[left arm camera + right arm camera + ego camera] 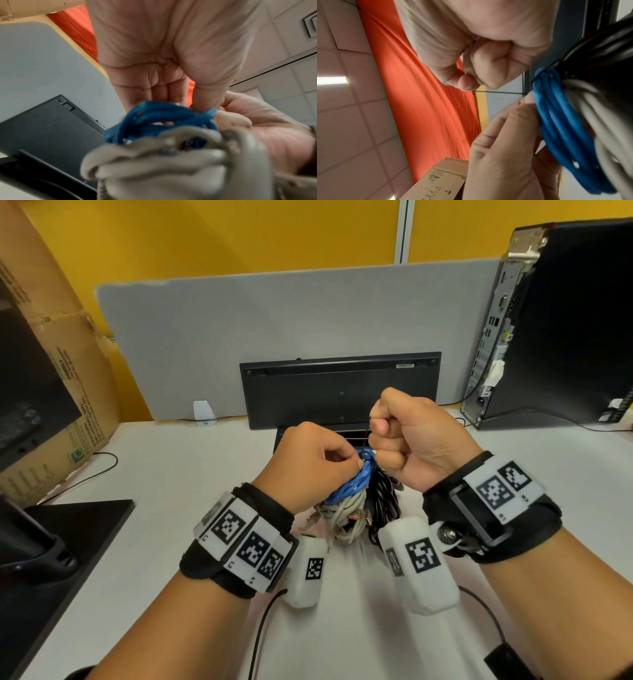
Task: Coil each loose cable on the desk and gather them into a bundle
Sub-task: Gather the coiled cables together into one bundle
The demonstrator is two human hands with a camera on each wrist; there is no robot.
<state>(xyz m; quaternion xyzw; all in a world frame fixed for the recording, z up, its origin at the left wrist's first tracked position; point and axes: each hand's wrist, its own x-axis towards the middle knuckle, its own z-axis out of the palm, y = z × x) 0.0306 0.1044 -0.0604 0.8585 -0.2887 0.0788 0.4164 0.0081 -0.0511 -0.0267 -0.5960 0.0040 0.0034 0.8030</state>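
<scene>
Right wrist view: the right hand (488, 58) is fisted, thumb and forefinger pinching a thin black tie (501, 92) that runs taut to the top of the bundle (570, 121). The left hand (308, 463) pinches the blue coil (356, 477) at the cinch point, holding the bundle above the desk (191, 474); white coil (346, 511) and black coil (385, 494) hang beside the blue.

Procedure, as judged: keep the left pinch close to the cinch point so no loop escapes. Pull the tie in line with its length, steadily, until all three coils draw together. Avoid overtightening.

Containers: the cardboard box (61, 344) at left stands open; its dark contents cannot be identified.
</scene>
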